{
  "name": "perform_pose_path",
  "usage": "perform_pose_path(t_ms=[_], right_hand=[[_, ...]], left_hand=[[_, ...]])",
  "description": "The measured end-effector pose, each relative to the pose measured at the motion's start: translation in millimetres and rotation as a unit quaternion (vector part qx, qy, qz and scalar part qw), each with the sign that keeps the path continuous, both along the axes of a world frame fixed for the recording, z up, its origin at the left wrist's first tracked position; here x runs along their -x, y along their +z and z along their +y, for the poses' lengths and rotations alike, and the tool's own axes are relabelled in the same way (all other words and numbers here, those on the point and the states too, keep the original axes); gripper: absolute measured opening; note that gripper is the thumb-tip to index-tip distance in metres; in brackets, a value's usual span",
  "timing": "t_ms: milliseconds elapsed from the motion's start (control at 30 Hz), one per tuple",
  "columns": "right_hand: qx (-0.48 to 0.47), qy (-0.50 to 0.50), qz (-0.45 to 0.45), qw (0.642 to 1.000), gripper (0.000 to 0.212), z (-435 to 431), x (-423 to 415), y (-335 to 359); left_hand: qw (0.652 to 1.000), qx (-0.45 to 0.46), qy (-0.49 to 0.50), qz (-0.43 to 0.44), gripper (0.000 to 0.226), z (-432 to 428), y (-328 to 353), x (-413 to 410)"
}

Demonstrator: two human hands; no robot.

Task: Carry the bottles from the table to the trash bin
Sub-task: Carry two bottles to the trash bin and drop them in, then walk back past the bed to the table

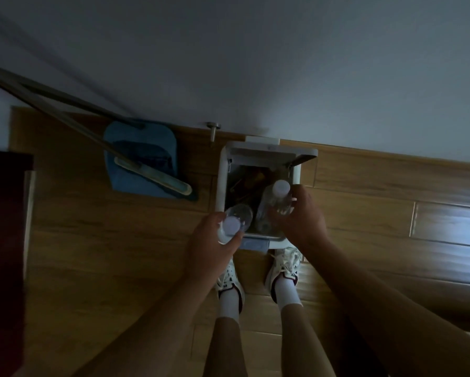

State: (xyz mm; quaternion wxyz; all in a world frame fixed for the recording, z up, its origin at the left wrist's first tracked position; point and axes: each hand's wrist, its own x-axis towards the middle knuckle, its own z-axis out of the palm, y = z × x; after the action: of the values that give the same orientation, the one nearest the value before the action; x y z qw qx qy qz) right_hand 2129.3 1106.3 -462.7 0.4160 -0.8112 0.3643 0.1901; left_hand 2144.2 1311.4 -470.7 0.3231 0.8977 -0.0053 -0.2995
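A white square trash bin (220, 183) stands on the wood floor against the wall, its lid tilted up at the back. Dark rubbish lies inside. My left hand (209, 243) grips a clear plastic bottle with a white cap (235, 220) at the bin's near left corner, cap toward me. My right hand (300, 219) holds a second clear bottle with a white cap (280, 198) over the bin's open mouth, on its right side. Another clear bottle seems to lie inside the bin below it, but it is dim.
A blue dustpan (138, 159) with a long-handled broom (152, 175) lies left of the bin. A door stopper (213, 130) sticks out from the wall base. Dark furniture (2, 227) fills the left edge. My feet in white sneakers (282, 270) stand just before the bin.
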Motion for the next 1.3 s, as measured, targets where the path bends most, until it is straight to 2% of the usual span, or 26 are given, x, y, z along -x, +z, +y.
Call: perform_pose_path(t_ms=[200,300,367,433,533,600,667,733,867,1000,1100,1167,1300], right_hand=[[-0.022,-0.049,-0.058,0.997,0.063,-7,-1,8],[-0.015,-0.014,-0.047,0.999,0.057,-12,-3,2],[-0.007,0.015,-0.029,0.999,0.048,-16,0,-1],[-0.011,0.030,-0.005,0.999,0.042,-18,6,-2],[-0.041,0.058,0.068,0.995,0.040,-20,23,-2],[-0.064,0.097,0.133,0.984,0.036,-25,38,3],[-0.104,0.119,0.191,0.969,0.023,-30,54,17],[-0.122,0.123,0.225,0.959,0.010,-39,72,39],[-0.122,0.067,0.224,0.965,0.011,-63,115,94],[-0.110,0.028,0.186,0.976,0.024,-84,153,175],[-0.102,-0.022,0.158,0.982,0.018,-93,180,240],[-0.092,-0.069,0.126,0.985,0.013,-95,198,279],[-0.071,-0.173,0.062,0.980,0.016,-94,237,344]], left_hand=[[0.999,-0.045,-0.003,0.015,0.043,2,7,-2],[0.998,-0.049,-0.007,0.029,0.038,-7,12,-7],[0.998,-0.051,-0.008,0.045,0.024,-11,17,-8],[0.997,-0.054,-0.009,0.059,0.015,-10,22,-8],[0.993,-0.062,-0.014,0.096,0.027,-1,30,-3],[0.988,-0.082,-0.021,0.126,0.022,6,43,2],[0.984,-0.088,-0.015,0.151,0.017,15,65,9],[0.981,-0.088,-0.005,0.173,0.015,23,92,12],[0.978,-0.095,0.013,0.183,0.043,30,158,10],[0.986,-0.084,-0.014,0.141,0.038,13,233,5],[0.991,-0.043,-0.013,0.122,0.034,-12,281,5],[0.992,-0.030,-0.054,0.109,0.033,-26,309,10],[0.982,-0.025,-0.159,0.097,0.035,-55,354,27]])
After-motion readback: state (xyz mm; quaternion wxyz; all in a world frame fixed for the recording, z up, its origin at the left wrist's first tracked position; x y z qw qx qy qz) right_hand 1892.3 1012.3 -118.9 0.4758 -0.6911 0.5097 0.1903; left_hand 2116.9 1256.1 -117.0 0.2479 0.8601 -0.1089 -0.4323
